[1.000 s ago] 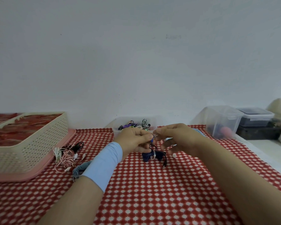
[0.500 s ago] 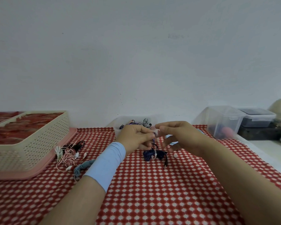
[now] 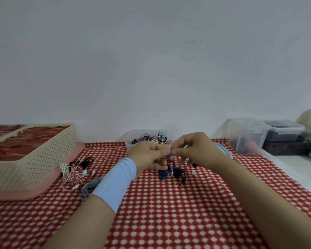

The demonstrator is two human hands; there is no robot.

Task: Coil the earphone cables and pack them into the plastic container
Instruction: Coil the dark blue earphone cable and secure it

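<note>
A dark blue earphone cable (image 3: 171,173) hangs in a small bundle just above the red checked cloth, its black plug dangling at the lower right. My left hand (image 3: 148,155) and my right hand (image 3: 196,150) meet above it, each pinching the top of the cable between thumb and fingers. Behind my hands stands the clear plastic container (image 3: 131,141) with several coiled cables (image 3: 160,137) inside. A tangle of pink, white and black earphones (image 3: 75,172) lies to the left, with a grey-blue cable (image 3: 90,186) beside it.
A cream perforated basket (image 3: 34,159) on a pink tray (image 3: 43,189) fills the left side. A clear lidded box (image 3: 248,135) and a stacked dark box (image 3: 284,133) stand at the right back. A small white earbud tip (image 3: 193,172) lies on the cloth.
Both hands have stayed pinched together over the dark blue cable, shifting only slightly; the bundle still hangs below them.
</note>
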